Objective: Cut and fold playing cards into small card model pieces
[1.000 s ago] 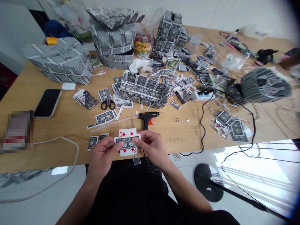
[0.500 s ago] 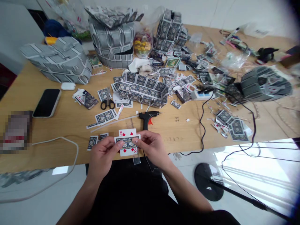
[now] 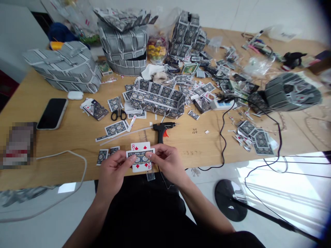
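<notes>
My left hand [image 3: 115,167] and my right hand [image 3: 167,161] pinch a pair of crossed playing cards between them, just above the table's front edge. On top lies a patterned card strip [image 3: 141,156], sideways, with a thumb pressed on each end. Beneath it an eight of diamonds [image 3: 141,146] stands upright, showing above and below the strip. Two card pieces [image 3: 102,157] lie beside my left fingers. Beyond my right hand rests a black glue gun [image 3: 162,129] with an orange trigger. Part of a clear ruler [image 3: 150,176] sticks out below the cards.
An open box made of cards [image 3: 157,100] sits mid-table, with black scissors [image 3: 118,112] to its left. Woven grey bags [image 3: 124,44] stand behind. A phone [image 3: 52,113] lies left. Black cables [image 3: 224,137] run from a power strip [image 3: 219,104] over the right front edge.
</notes>
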`<state>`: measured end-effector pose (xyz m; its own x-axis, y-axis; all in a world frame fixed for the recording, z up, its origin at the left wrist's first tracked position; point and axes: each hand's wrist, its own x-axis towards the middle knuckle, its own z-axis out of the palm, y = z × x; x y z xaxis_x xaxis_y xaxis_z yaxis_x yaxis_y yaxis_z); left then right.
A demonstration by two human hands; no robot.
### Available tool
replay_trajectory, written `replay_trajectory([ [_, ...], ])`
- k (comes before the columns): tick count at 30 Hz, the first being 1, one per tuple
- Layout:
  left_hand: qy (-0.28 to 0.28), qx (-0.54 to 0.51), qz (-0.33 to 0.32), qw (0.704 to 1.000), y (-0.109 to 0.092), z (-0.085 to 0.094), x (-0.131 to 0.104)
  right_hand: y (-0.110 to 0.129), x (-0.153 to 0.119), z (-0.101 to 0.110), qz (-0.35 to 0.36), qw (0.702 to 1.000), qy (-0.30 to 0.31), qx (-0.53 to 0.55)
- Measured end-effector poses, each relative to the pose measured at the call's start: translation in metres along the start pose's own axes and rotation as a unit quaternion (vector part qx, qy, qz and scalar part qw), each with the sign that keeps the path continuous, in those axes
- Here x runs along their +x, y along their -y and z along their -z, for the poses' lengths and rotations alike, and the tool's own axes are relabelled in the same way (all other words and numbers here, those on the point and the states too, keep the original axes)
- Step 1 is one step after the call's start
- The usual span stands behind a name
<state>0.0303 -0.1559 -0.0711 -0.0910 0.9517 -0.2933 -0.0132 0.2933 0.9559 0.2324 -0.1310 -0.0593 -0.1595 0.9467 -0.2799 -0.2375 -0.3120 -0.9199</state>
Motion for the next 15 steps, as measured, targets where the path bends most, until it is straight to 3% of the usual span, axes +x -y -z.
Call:
replay_trajectory([
  [7, -0.002, -0.018, -0.020, 1.000, -0.004, -0.003, 0.000, -0.001, -0.002, -0.002, 0.006, 1.000, 0.003, -0.010],
  [15, -0.005, 0.019, 0.002, 1.000, -0.013, -0.009, -0.004, 0.000, -0.005, -0.005, -0.008, 1.000, 0.007, -0.003],
])
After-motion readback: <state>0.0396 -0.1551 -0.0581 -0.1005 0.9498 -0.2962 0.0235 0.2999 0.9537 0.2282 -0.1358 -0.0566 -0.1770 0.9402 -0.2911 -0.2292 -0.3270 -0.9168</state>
